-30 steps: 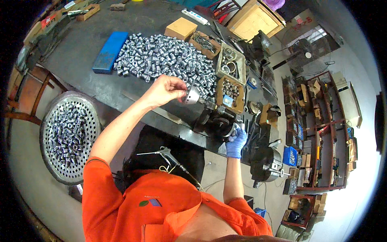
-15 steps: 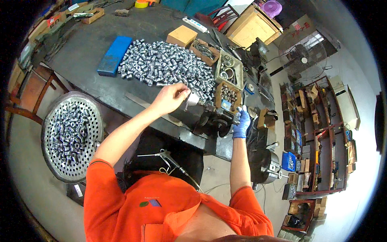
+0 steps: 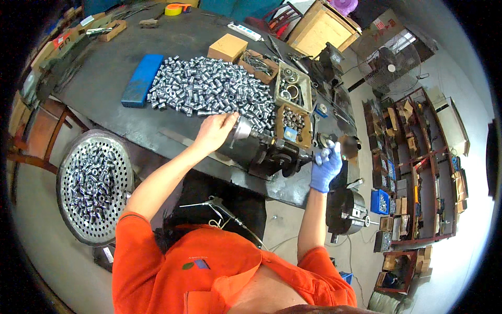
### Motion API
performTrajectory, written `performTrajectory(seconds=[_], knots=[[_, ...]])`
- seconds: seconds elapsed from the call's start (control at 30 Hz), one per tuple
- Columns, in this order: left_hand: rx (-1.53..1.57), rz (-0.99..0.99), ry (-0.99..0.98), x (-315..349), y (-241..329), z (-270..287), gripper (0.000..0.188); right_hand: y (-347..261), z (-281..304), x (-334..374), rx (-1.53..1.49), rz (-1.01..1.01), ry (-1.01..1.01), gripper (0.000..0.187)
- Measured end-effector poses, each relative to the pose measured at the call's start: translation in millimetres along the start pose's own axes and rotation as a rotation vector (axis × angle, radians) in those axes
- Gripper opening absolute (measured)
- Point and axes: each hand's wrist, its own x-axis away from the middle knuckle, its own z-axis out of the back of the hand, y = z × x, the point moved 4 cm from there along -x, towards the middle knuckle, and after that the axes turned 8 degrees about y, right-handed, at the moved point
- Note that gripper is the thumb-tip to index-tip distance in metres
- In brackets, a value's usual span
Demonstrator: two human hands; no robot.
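At the bench edge stands a small dark bench machine (image 3: pixel 269 152) with a silver chuck (image 3: pixel 242 129) at its left end. My left hand (image 3: pixel 214 132), bare, is closed with fingertips pinched at the chuck's face; whatever lies between them is hidden. My right hand (image 3: pixel 326 168), in a blue glove, has its fingers curled beside the machine's right end, where a short rod (image 3: pixel 306 157) reaches toward the palm. What it grips cannot be made out. Beyond the left hand a large heap of shiny metal sleeves (image 3: pixel 209 86) covers the bench.
A perforated round metal tray (image 3: pixel 65 209) with more sleeves stands at left. A blue box (image 3: pixel 142 78) flanks the heap; a carton of small parts (image 3: pixel 302 137) and a tray of rings (image 3: pixel 307 104) lie behind the machine. An air gun (image 3: pixel 222 209) rests before me. A fan (image 3: pixel 391 68) stands right.
My right hand has shifted rightward and a little toward me, off the machine's right end. My left hand stays at the chuck. The whole view has shifted slightly.
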Motion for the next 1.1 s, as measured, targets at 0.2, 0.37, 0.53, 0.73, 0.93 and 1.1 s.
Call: performTrajectory(seconds=[0.2,0.37,0.53,0.73,0.93,1.1], knots=[[0.255,0.279,-0.180,3.1,0.3,2.3,0.054,-1.1,19.2,61.7,0.041,-0.072,0.000,0.036],[0.328,0.298,-0.207,3.1,1.0,5.0,0.052,54.3,71.4,55.3,0.083,-0.339,0.219,0.032],[0.306,0.294,-0.223,-1.2,6.3,8.5,0.051,82.5,71.5,-16.0,0.419,-0.089,0.282,0.018],[0.272,0.434,-0.079,8.9,-20.2,55.2,0.044,23.2,1.7,-27.3,0.183,0.004,0.162,0.025],[-0.264,0.579,0.314,106.6,-109.3,218.9,0.043,-11.3,5.3,48.2,0.118,0.107,0.041,0.033],[-1.157,0.527,0.313,187.0,-122.8,322.0,0.030,36.7,63.4,64.0,0.064,-0.185,0.108,0.033]])
